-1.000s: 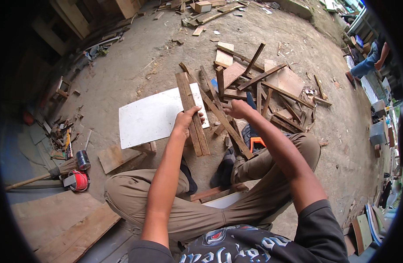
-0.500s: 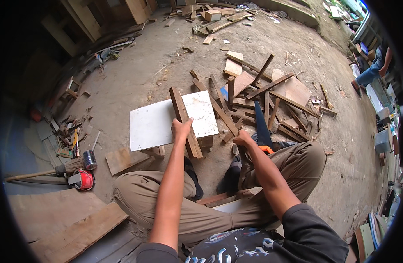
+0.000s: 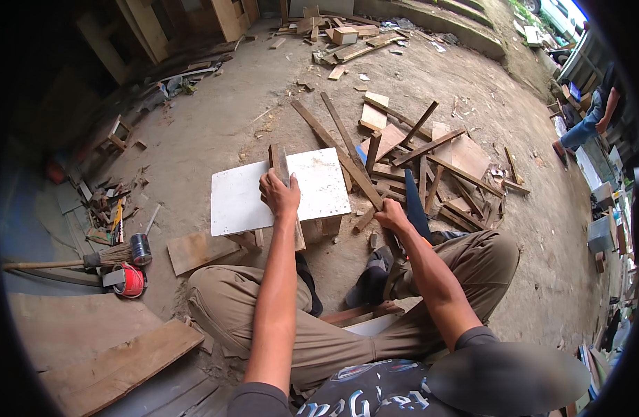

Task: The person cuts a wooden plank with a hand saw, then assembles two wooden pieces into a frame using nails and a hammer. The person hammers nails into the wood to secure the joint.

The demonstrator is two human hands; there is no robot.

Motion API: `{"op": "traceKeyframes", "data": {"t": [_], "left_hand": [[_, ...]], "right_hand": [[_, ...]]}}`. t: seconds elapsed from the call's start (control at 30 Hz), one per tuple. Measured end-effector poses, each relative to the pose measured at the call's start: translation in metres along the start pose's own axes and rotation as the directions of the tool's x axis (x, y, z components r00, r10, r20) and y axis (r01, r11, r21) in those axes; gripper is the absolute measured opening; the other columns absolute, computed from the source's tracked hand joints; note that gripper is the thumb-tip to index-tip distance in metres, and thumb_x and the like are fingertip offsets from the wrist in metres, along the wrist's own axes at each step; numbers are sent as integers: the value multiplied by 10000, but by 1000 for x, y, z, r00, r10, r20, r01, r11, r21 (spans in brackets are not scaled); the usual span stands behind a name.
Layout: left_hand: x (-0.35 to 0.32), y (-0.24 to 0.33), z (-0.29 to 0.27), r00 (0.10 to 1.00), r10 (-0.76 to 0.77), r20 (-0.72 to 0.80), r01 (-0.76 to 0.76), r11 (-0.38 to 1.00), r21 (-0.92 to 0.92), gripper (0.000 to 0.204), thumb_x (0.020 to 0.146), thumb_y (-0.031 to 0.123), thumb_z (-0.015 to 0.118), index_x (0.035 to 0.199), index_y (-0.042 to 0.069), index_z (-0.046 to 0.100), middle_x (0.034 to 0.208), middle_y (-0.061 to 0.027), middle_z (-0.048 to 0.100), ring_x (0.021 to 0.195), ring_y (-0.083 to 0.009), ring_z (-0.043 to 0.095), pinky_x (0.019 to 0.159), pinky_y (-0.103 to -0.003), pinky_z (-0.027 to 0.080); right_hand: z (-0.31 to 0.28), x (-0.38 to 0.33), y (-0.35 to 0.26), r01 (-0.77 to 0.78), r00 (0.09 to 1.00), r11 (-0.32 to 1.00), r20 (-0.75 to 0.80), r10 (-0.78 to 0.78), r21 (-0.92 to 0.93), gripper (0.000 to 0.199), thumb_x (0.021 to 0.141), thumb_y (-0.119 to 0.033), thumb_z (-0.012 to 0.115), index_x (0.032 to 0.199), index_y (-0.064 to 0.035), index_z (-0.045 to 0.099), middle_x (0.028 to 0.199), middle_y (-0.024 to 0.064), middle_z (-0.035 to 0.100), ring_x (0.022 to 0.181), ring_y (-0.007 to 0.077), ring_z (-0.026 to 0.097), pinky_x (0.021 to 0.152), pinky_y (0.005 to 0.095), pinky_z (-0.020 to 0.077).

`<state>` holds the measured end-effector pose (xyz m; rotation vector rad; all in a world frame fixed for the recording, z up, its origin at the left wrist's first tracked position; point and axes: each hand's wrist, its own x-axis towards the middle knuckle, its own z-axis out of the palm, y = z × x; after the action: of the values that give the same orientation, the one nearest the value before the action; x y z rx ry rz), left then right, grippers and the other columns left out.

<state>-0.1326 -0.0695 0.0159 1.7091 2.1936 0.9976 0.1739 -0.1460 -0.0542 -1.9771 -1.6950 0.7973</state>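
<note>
My left hand (image 3: 281, 193) is wrapped round a short wooden block (image 3: 280, 160) lying across a small white-topped stool (image 3: 239, 198). The block's near end sticks out past the stool's front edge. To the right, my right hand (image 3: 391, 214) grips the near end of a long brown wooden strip (image 3: 326, 137), which slants away to the far left, past the stool's right side. Beside my right hand, a handsaw (image 3: 416, 207) with a dark blue blade stands near my right leg; most of its orange handle is hidden by my forearm.
Several loose wooden strips (image 3: 430, 146) lie piled right of the stool. At left are a broom (image 3: 111, 257), a dark can (image 3: 141, 249) and a red round container (image 3: 129, 281). Planks (image 3: 125, 365) lie near left. A person in blue jeans (image 3: 587, 125) is at far right.
My left hand has shifted farther along the block, its fingers now over the top. The long strip in my right hand has swung, its far end reaching farther out and left.
</note>
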Motion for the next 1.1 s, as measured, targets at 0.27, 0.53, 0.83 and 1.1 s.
{"op": "traceKeyframes", "data": {"t": [0.27,0.53,0.83,1.1], "left_hand": [[-8,-34,7,970,-54,238,45,998,45,771,876,388,676,1447,-6,338,1586,-241,175,1492,-407,129,1162,-646,139],[16,25,-18,988,146,42,-115,900,-420,692,935,441,640,1359,-74,453,1373,-292,488,1302,-400,479,1091,-449,385],[28,95,-133,912,169,375,321,278,-905,626,1026,578,349,1260,19,504,1048,-139,669,879,-217,685,742,-349,563],[25,57,-185,992,127,-27,-82,452,-888,554,1001,546,469,983,-3,544,755,-113,675,602,-191,689,559,-302,572]], "right_hand": [[-14,11,-8,-33,990,998,-136,41,61,283,722,-155,651,905,60,638,791,271,651,816,371,688,722,433,518],[-50,17,-99,370,924,795,-98,-370,480,284,806,-155,722,1002,41,662,808,80,697,777,127,632,718,308,516],[-40,-43,-234,321,814,558,79,-576,765,432,883,-279,726,1146,51,635,975,75,693,865,142,639,797,302,519],[-34,-44,-268,571,782,479,-263,-566,667,425,908,-226,730,1216,24,579,974,99,692,870,132,640,771,286,522]]}}
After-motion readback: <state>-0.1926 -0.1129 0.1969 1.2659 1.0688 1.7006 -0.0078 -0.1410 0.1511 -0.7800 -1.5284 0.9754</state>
